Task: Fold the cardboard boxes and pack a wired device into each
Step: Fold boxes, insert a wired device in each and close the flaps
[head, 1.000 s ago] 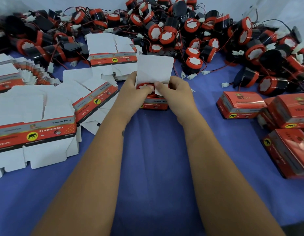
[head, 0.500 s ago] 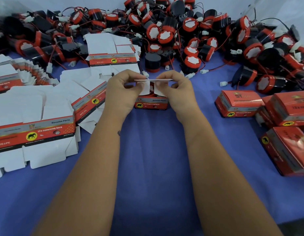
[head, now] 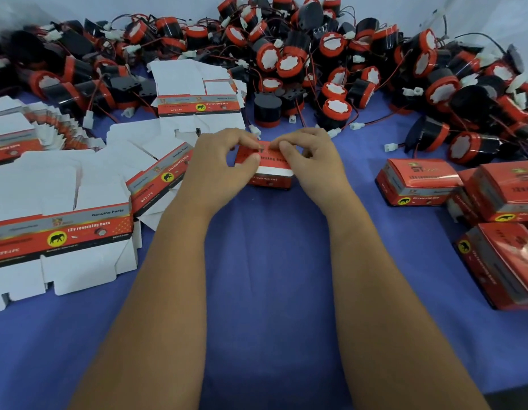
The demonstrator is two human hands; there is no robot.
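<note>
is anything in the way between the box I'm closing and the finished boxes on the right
Nothing visible. Both hands, left hand and right hand, hold the box; only bare blue cloth lies between it and the finished boxes.

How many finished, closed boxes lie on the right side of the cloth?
4 can be made out: one nearest the middle, two crowded behind it, and one closest to the camera. The frame edge may hide more.

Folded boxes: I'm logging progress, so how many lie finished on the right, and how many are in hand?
Closed boxes on the right: 4, one mostly hidden between two others
Box in hand, pinched by the left hand and the right hand: 1
Total: 5
</note>
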